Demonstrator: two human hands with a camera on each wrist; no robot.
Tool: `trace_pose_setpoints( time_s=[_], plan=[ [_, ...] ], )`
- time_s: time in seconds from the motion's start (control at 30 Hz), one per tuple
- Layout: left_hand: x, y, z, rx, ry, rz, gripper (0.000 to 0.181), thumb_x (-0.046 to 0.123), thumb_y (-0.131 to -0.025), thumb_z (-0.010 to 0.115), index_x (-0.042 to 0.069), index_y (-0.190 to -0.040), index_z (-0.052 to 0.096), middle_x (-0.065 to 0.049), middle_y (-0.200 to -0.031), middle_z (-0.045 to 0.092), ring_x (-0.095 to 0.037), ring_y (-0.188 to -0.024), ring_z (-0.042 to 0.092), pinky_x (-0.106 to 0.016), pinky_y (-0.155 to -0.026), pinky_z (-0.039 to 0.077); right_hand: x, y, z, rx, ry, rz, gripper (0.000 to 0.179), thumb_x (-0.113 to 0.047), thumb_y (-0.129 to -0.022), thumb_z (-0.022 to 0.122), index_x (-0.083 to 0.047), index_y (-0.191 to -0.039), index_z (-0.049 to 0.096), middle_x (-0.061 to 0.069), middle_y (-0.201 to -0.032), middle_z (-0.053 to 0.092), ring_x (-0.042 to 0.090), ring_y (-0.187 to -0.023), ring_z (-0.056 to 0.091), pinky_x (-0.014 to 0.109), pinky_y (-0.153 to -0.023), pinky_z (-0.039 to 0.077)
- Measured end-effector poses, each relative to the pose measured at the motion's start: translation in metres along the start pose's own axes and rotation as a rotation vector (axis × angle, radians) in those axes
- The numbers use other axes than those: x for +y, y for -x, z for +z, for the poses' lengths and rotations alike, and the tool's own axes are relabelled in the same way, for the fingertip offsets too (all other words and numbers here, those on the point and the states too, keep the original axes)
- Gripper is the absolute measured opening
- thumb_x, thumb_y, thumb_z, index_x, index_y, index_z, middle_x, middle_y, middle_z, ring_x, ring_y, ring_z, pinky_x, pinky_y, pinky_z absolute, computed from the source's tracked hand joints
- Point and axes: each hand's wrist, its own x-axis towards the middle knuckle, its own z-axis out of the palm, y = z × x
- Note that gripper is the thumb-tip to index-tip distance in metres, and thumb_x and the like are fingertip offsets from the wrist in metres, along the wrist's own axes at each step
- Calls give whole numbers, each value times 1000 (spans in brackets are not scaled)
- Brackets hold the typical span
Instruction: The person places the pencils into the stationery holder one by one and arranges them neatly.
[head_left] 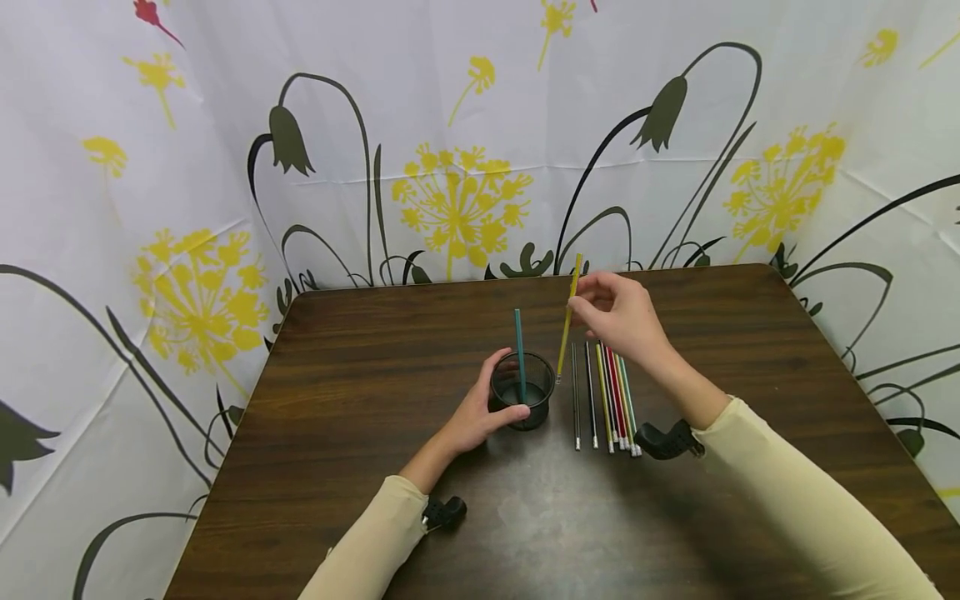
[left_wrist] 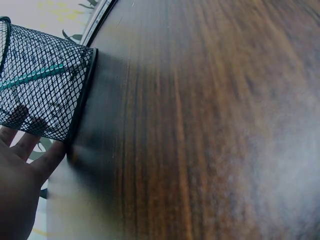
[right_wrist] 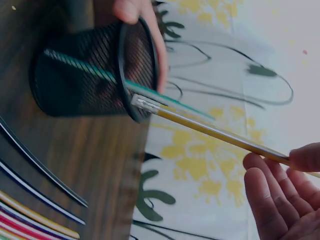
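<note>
Pencils [head_left: 617, 392] lie beside the cup [head_left: 538, 414] holding a teal pencil [head_left: 520, 350]; left hand [head_left: 480, 410] grips the cup, right hand [head_left: 618, 312] pinches a yellow pencil [head_left: 565, 342].

Wears on both arms long sleeves of plain, pale cream-yellow cloth. Shows the left sleeve [head_left: 372, 533] nearer than the black mesh cup [head_left: 536, 418] and to its left, quite close-fitting, with a small crease on the edge. Shows the right sleeve [head_left: 802, 500] to the near right of the cup, with a slightly wrinkled cuff. Carries at each wrist a compact black device: the left device [head_left: 447, 512] to the near left of the cup, with a rounded end and a small shiny detail beside the sleeve; the right device [head_left: 662, 442] to the cup's near right, curved like a hook, with a textured part.
</note>
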Motion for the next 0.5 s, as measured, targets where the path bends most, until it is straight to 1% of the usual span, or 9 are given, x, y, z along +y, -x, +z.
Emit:
trace_pose_setpoints(
  time_s=[0.1,0.23,0.33,0.5],
  plan=[
    [0,0,1,2,12,5,82,12,-91,69,13,-154,17,-21,-147,37,-43,-137,32,-64,-107,23,0,5,10,-2,-18,-32,19,-12,-94,66,1,-107,64,13,-96,71,18,-77,71,37,-59,57],
    [-1,0,1,0,23,0,82,9,-91,68,13,-154,16,-21,-147,37,-43,-136,33,-63,-108,23,2,11,23,-17,-12,-64,17,-11,-93,68,0,-105,64,11,-94,71,21,-76,71,31,-58,56],
    [-1,0,1,0,28,-4,82,8,-91,68,13,-154,16,-22,-147,37,-43,-136,34,-63,-108,23,6,16,31,-44,33,-76,14,-10,-92,69,-3,-103,65,8,-92,70,20,-75,70,30,-61,54],
    [-2,-1,1,-1,34,-13,82,7,-91,68,13,-154,15,-21,-146,37,-44,-135,35,-61,-109,24,16,24,43,-87,106,-95,12,-11,-91,69,-6,-101,67,3,-91,69,14,-75,69,34,-67,53]
  ],
)
